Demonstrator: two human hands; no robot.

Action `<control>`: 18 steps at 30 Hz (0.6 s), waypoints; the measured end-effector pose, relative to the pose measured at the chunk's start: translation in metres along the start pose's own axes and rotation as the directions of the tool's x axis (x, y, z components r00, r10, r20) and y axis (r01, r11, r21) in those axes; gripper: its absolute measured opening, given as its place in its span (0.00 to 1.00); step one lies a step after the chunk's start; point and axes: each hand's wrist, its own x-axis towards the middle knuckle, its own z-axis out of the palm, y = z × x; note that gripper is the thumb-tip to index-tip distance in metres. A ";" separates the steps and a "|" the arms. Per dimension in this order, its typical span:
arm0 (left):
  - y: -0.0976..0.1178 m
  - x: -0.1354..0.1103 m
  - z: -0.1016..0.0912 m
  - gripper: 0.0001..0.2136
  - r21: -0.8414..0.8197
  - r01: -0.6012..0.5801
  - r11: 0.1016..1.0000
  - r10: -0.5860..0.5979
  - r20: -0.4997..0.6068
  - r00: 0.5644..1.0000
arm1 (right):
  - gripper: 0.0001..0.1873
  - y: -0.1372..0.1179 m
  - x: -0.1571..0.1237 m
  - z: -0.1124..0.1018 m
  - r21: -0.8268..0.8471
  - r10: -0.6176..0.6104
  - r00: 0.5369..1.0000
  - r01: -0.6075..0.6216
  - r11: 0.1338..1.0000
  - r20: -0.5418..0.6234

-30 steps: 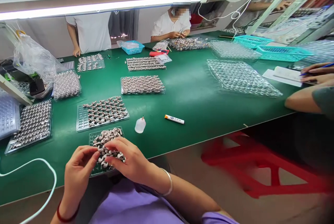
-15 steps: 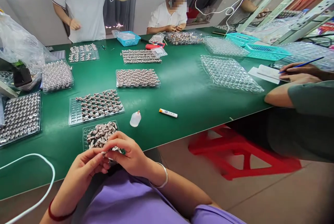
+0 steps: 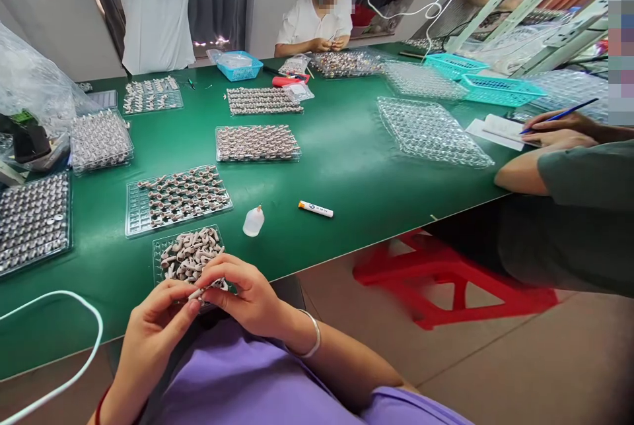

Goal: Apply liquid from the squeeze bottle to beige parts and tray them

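Near the green desk's (image 3: 347, 154) front edge, a slim white piece (image 3: 196, 294) is mostly covered by the fingertips of the left hand (image 3: 158, 321) and right hand (image 3: 247, 296); its full shape cannot be told. The hands also hide the near edge of a clear plastic tray (image 3: 157, 261) heaped with off-white curved pieces (image 3: 191, 252). The picture's left edge cuts off a clear tray (image 3: 70, 214) of silvery-grey parts (image 3: 34, 220); its top edge crops a standing person in white (image 3: 158, 22) past the desk's far edge.

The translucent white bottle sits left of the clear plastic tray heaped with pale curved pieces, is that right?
Wrong side: the head view shows the translucent white bottle sitting right of the clear plastic tray heaped with pale curved pieces.
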 end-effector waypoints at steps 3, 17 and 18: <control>0.001 -0.005 0.000 0.07 0.208 -0.201 0.957 0.218 -0.063 0.974 | 0.07 -0.001 -0.001 0.001 0.031 -0.021 1.000 0.021 0.999 -0.005; 0.001 -0.016 0.005 0.16 0.587 -0.490 0.644 0.598 0.013 0.802 | 0.05 -0.001 -0.007 0.005 0.249 0.001 1.000 0.003 0.968 -0.016; 0.001 -0.016 0.006 0.16 0.581 -0.488 0.652 0.594 0.010 0.805 | 0.06 -0.001 -0.008 0.006 0.253 0.012 1.000 -0.008 0.968 -0.014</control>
